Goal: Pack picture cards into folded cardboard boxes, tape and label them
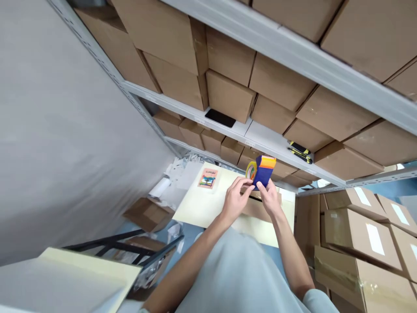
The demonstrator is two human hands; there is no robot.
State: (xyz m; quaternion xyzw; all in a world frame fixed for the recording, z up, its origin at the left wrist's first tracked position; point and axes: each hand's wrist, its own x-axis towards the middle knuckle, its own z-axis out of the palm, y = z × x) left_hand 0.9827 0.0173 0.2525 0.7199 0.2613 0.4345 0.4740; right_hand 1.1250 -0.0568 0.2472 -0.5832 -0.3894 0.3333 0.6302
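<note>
Hands (235, 194) curled closed on an angular blue tape dispenser (263, 175), round yellow roll (249, 170); smooth cream tabletop (192, 204)

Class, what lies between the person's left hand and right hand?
In the head view, a blue tape dispenser, gripped by the right hand, sits between it and the left hand; brown cardboard shows below.

Your bare left forearm (193, 263) and right forearm (291, 252) reach forward, slanting inward so that your hands sit close together in front of you. Your left hand (236, 196) shows its back, its fingers (241, 180) curved rightward above an extended left thumb (249, 191). Your right hand (270, 198) is wrapped in a grip, its right thumb (261, 188) angled forward and inward.
</note>
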